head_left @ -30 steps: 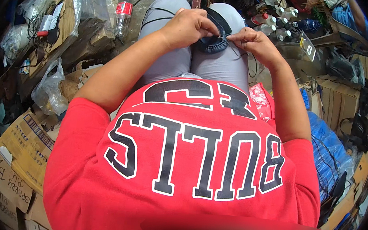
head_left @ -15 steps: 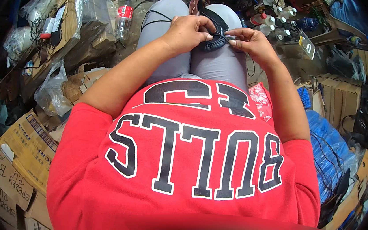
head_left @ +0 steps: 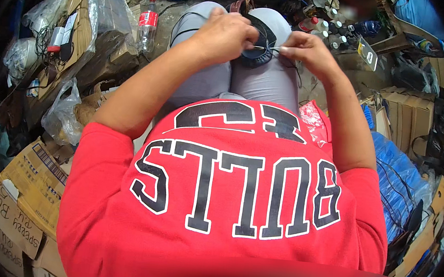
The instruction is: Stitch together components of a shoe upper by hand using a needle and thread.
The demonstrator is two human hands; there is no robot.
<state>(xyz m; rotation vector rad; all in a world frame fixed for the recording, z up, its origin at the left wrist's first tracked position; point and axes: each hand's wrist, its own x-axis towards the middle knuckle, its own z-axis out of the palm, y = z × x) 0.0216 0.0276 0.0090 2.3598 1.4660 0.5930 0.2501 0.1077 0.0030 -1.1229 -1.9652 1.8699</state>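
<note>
1. Here, the right hand (head_left: 307, 53) has thumb and forefinger pressed together, pinching the end of a thin wire (head_left: 267, 48) that runs leftward across the gap between the two hands.
2. The left hand (head_left: 227, 32) is curled over, its fingers (head_left: 249, 34) bunched against the top of a dark round part (head_left: 257, 48); the wire's other end meets them there, though how exactly they grip it is hidden by the knuckles.
3. That round part sits on the person's lap, resting on the grey trousers (head_left: 270, 82) just between the knees, with both hands touching or almost touching it.
4. Both forearms come up from a red shirt (head_left: 226, 203) with big dark lettering, which fills the lower half of the view.
5. Past the knees, on the floor, lie a clutter of small white-capped bottles (head_left: 326, 28) and odd bits of hardware too small to tell apart.
6. On the person's left stands a clear plastic bottle with a red label (head_left: 147, 22), beside crumpled clear plastic bags (head_left: 64, 115) and flattened cardboard (head_left: 30, 184).
7. On the right, a blue sack (head_left: 397, 177) lies near the hip, with brown cartons (head_left: 406, 111) beyond it and a red foil packet (head_left: 314, 120) tucked against the thigh.
</note>
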